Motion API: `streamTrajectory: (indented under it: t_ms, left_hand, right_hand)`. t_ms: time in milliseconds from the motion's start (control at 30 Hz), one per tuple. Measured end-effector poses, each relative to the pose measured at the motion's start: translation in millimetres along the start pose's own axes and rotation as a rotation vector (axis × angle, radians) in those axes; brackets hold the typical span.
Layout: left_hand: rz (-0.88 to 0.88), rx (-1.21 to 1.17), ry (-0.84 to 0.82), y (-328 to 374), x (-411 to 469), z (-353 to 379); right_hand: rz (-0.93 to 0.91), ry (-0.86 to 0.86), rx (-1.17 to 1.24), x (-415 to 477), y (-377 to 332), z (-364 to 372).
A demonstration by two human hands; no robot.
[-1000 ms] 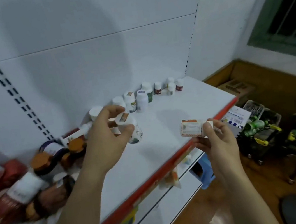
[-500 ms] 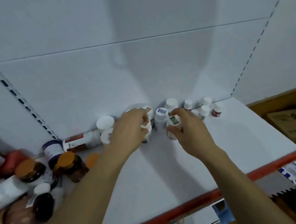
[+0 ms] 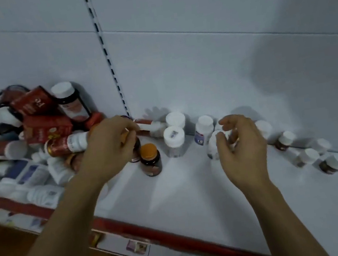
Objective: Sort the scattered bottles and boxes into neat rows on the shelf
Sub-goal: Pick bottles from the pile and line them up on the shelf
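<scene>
With rows being built on the shelf (image 3: 194, 193), a brown bottle (image 3: 136, 152) beside the pile (image 3: 41, 131) is gripped under the curled left hand (image 3: 111, 150), the right hand's (image 3: 244, 152) hold on a white bottle (image 3: 212, 149) cannot be told, and upright placement in line is needed next.

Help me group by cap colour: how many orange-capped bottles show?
2: a free-standing bottle beside the left hand; a second bottle under that hand. Others may hide in the pile.

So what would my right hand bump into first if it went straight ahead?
Most likely the small white plastic bottle just ahead of the right hand. The picture is blurry there, so depth is unsure.
</scene>
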State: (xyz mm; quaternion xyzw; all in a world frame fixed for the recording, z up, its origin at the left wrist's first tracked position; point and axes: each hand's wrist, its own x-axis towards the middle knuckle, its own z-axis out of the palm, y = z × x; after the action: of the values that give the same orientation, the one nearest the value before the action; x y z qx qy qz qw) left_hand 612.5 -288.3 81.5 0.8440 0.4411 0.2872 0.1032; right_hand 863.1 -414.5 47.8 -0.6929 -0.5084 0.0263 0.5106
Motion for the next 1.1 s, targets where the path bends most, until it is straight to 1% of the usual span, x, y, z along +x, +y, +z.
streamTrajectory:
  t_ms: [100,200,267,333,400,467,533,600,633,700,767,833,900,967,1033,1100]
  left_hand:
    - [-0.077,0.038,0.079,-18,-26,-17]
    - [-0.182,0.09,0.054,-33,-50,-23]
    - [-0.217,0.103,0.052,-40,-64,-23]
    - [-0.22,0.083,0.067,-44,-73,-21]
    - [-0.214,0.045,0.086,-46,-73,-17]
    - [-0.194,-0.005,0.075,-46,-62,-12]
    - [-0.117,-0.035,0.039,-41,-43,-6]
    - [-0.016,-0.038,-0.01,-34,-22,3]
    - [0.011,-0.02,-0.051,-33,-13,8]
    - [0.015,0.092,-0.163,-32,3,17]
    - [0.007,0.215,-0.239,-34,10,23]
    - [0.002,0.231,-0.236,-38,13,24]
    - [0.012,0.198,-0.23,-42,12,21]
    - [0.028,0.122,-0.286,-41,7,18]
    - [0.081,0.037,-0.363,-35,-2,16]
    - [0.127,-0.008,-0.39,-28,-12,17]
  right_hand:
    - [-0.129,-0.319,0.059,12,-20,33]
    - [-0.319,-0.614,-0.017,11,-40,74]
    - [-0.319,-0.73,-0.132,6,-48,97]
    - [-0.267,-0.795,-0.175,-1,-47,110]
    - [-0.22,-0.789,-0.131,-7,-40,111]
    - [-0.145,-0.743,-0.046,-13,-35,103]
    - [-0.047,-0.635,0.065,-20,-32,89]
    - [0.054,-0.482,0.202,-25,-32,73]
    - [0.106,-0.412,0.268,-27,-31,65]
    - [0.2,-0.308,0.385,-25,-30,51]
    - [0.231,-0.252,0.434,-22,-28,41]
    - [0.214,-0.241,0.4,-20,-25,36]
    - [0.181,-0.287,0.315,-23,-24,36]
    - [0.101,-0.351,0.156,-30,-25,41]
    - [0.021,-0.399,0.023,-36,-29,50]
    - [-0.001,-0.469,-0.065,-39,-35,59]
